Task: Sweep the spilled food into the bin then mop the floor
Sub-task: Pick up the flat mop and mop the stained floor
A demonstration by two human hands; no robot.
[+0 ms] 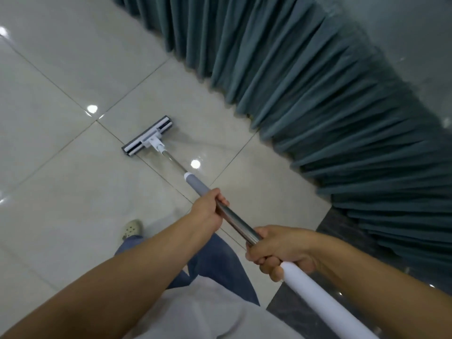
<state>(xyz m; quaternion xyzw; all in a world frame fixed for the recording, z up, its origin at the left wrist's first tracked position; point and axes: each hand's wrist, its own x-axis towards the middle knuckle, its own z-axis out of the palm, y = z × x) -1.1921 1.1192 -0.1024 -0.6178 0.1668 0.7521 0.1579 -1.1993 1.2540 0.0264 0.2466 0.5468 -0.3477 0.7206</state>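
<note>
A flat mop with a grey and white head (pixel 148 136) rests on the glossy beige tiled floor (pixel 61 167), ahead of me and slightly left. Its steel handle (pixel 234 222) slants back toward me, with a grey sleeve above the head and a white grip at the near end. My left hand (pixel 208 211) is wrapped around the handle just below the grey sleeve. My right hand (pixel 278 253) grips it nearer to me, where the steel meets the white grip. No spilled food or bin is visible.
A long teal pleated curtain (pixel 318 94) hangs along the right side, its hem touching the floor. A dark stone strip (pixel 342 228) runs beneath it at the right. My foot in a pale clog (pixel 132 228) stands on the tiles at lower left.
</note>
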